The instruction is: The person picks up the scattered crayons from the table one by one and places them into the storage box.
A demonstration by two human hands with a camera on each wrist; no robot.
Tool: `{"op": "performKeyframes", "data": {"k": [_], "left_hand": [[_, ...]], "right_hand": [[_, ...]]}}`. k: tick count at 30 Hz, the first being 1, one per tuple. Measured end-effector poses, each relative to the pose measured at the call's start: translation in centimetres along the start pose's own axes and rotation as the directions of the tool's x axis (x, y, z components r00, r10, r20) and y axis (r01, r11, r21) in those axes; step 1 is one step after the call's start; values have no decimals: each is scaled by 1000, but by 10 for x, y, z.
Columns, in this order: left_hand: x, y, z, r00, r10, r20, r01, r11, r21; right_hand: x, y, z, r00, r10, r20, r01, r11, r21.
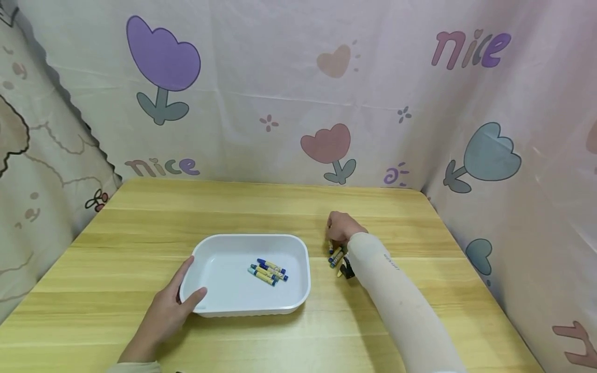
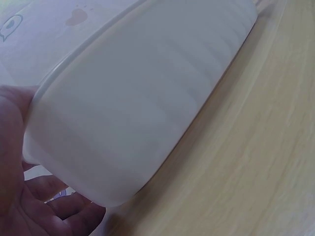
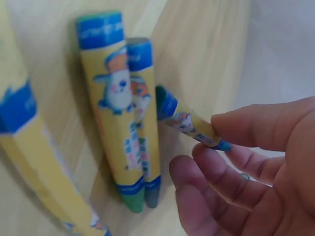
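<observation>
A white plastic tray (image 1: 224, 264) stands on the table, with several crayons (image 1: 264, 277) lying together in its right half. My left hand (image 1: 165, 308) grips the tray's left end, thumb over the rim and fingers outside along the wall (image 2: 113, 113). To the right of the tray, my right hand (image 1: 344, 227) pinches a blue-green-tipped crayon (image 3: 189, 123) by its tip end, between thumb and fingers. Beside it on the table lie a green crayon (image 3: 115, 113), a grey-tipped crayon (image 3: 147, 113) and a closer one (image 3: 44, 162), partly cut off by the frame.
The light wooden table (image 1: 210, 207) reaches back to a printed curtain (image 1: 261, 62), which also hangs along both sides. My right sleeve (image 1: 401, 305) crosses the right part of the table. A black wrist camera (image 1: 347, 268) hides part of a yellow crayon.
</observation>
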State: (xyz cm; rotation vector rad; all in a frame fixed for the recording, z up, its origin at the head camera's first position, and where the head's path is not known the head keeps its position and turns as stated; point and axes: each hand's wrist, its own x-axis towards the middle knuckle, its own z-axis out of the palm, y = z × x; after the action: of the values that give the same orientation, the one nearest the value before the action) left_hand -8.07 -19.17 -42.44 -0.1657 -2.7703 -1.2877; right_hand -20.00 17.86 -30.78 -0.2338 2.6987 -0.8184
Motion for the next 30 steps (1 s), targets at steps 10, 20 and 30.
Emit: {"op": "performKeyframes", "data": {"k": [10, 20, 30], "left_hand": [[-1, 0, 0, 1000, -7, 3, 7, 1000, -2], [-1, 0, 0, 1000, -7, 4, 7, 1000, 5], [0, 1, -1, 1000, 1, 3, -1, 1000, 8]], "right_hand": [[75, 45, 23, 994, 86, 73, -90, 995, 47], [70, 29, 19, 996, 45, 71, -52, 995, 90], [66, 12, 13, 994, -6, 113, -6, 994, 111]]}}
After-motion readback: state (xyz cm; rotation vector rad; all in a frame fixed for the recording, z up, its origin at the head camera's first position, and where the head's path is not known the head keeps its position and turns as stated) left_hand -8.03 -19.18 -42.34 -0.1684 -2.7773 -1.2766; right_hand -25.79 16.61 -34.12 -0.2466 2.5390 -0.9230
